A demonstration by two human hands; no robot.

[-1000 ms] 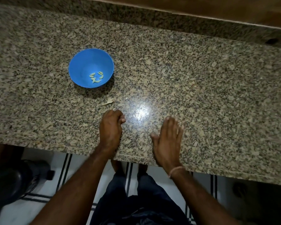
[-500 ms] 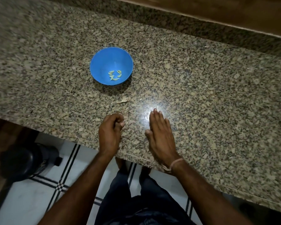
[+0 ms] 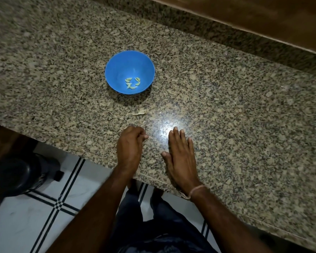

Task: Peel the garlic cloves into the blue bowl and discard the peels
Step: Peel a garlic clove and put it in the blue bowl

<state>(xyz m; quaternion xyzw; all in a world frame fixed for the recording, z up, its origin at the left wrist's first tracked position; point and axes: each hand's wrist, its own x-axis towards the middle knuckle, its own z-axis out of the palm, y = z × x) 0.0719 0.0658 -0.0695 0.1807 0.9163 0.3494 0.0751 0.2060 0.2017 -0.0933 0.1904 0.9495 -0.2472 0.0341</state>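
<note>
Down by the near edge, dark trousers (image 3: 153, 227) stand over a white tiled floor with black lines (image 3: 35, 221), and a black rounded vessel (image 3: 15, 176) sits on that floor to the left, blurred. Just past the edge of the speckled brown granite counter (image 3: 244, 128), the left hand (image 3: 130, 145) rests with its fingers curled into a loose fist, thumb tip against the forefinger; whether anything lies inside cannot be told. Beside it, apart, the right hand (image 3: 181, 157) lies palm down on the stone, fingers straight and close together, holding nothing, a pale thread band (image 3: 196, 191) at its wrist. Beyond the left hand lies a pale papery scrap of garlic peel (image 3: 140, 112). Farther back stands the round blue plastic bowl (image 3: 117, 64), with a few pale peeled garlic cloves (image 3: 132, 83) at its bottom. Behind everything runs a brown wooden ledge (image 3: 263, 19).
</note>
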